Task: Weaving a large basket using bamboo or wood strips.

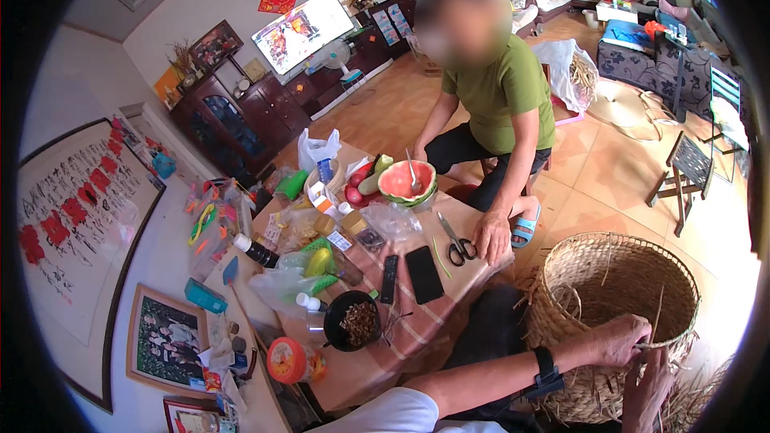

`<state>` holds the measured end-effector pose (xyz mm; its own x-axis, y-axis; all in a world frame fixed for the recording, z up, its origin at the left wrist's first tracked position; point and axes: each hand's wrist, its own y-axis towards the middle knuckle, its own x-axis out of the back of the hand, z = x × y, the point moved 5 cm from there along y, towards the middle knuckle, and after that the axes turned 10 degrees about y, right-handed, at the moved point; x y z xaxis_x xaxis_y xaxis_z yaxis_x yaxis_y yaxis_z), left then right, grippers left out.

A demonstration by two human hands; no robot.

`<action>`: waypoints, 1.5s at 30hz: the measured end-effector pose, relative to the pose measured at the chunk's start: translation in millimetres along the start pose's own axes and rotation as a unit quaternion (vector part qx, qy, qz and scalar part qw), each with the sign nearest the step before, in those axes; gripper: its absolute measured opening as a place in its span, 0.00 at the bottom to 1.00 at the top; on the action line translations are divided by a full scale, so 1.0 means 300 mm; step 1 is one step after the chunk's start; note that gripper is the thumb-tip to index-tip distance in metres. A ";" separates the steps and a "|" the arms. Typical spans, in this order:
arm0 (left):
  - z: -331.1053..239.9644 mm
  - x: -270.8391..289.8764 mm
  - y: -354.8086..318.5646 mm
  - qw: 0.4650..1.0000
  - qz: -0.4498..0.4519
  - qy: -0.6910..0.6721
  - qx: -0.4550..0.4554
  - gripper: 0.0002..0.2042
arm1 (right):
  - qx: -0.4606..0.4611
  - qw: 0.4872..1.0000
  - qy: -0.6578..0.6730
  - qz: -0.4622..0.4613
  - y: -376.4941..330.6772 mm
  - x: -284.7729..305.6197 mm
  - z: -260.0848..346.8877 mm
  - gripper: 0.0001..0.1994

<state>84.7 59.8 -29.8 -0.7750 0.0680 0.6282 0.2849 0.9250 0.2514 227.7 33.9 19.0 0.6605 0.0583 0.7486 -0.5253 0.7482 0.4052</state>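
A large round basket, woven of tan straw, stands upright at the lower right with its mouth facing up. Loose straw ends stick out along its rim. My left hand, a black band on its wrist, reaches across the basket's near side with fingers closed at the rim. Just below and to the right, my right hand comes up against the outer wall, its fingertips pinched at the same stretch of rim. One straw strand rises from the rim beside the hands. What lies between the fingertips is too small to make out.
Left of the basket, a table bears black scissors, a phone, a bowl of brown pieces and a hollowed watermelon half. A person in green sits beyond, one hand on the table edge. A folding stool stands far right.
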 end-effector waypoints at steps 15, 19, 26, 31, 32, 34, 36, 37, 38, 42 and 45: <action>0.006 0.006 -0.001 1.000 -0.007 -0.006 0.013 0.11 | -0.031 0.993 0.098 0.049 0.045 0.035 -0.040 0.09; 0.009 -0.001 0.009 0.999 0.035 0.011 0.025 0.11 | -0.009 0.998 0.054 0.031 0.029 0.009 -0.039 0.08; 0.030 -0.019 0.014 1.000 0.013 -0.006 0.014 0.12 | 0.012 0.991 -0.131 0.024 -0.079 -0.015 -0.109 0.10; 0.027 0.002 0.016 1.000 -0.007 0.002 0.004 0.12 | 0.062 0.998 -0.011 -0.030 -0.002 0.081 0.045 0.08; 0.029 0.019 0.008 1.000 0.009 0.006 0.024 0.12 | 0.006 0.998 0.004 0.069 -0.014 0.087 0.016 0.03; 0.018 0.025 0.003 0.999 0.027 -0.005 0.043 0.11 | -0.024 0.990 0.065 0.121 -0.065 0.104 -0.029 0.08; 0.034 0.037 -0.003 0.999 0.021 0.011 0.034 0.12 | -0.062 0.986 0.058 0.141 -0.086 0.144 -0.015 0.07; 0.052 0.048 -0.013 0.999 0.012 0.026 0.028 0.12 | -0.098 0.980 0.051 0.166 -0.090 0.157 -0.015 0.07; 0.072 0.055 -0.027 0.999 0.004 0.027 0.033 0.13 | -0.122 0.966 0.023 0.228 -0.108 0.137 -0.066 0.08; -0.030 -0.036 0.019 0.998 0.054 -0.011 0.036 0.13 | -0.461 0.778 0.427 0.022 -0.525 0.196 -0.410 0.14; -0.031 0.004 0.000 0.998 0.002 0.051 -0.026 0.13 | -0.451 0.812 0.358 0.091 -0.573 0.308 -0.461 0.01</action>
<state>89.0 56.4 -22.1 -0.7127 0.0298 0.7008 0.3179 0.9043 0.2848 453.2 2.0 -54.1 0.9284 0.3500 0.1246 -0.2556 0.8452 -0.4693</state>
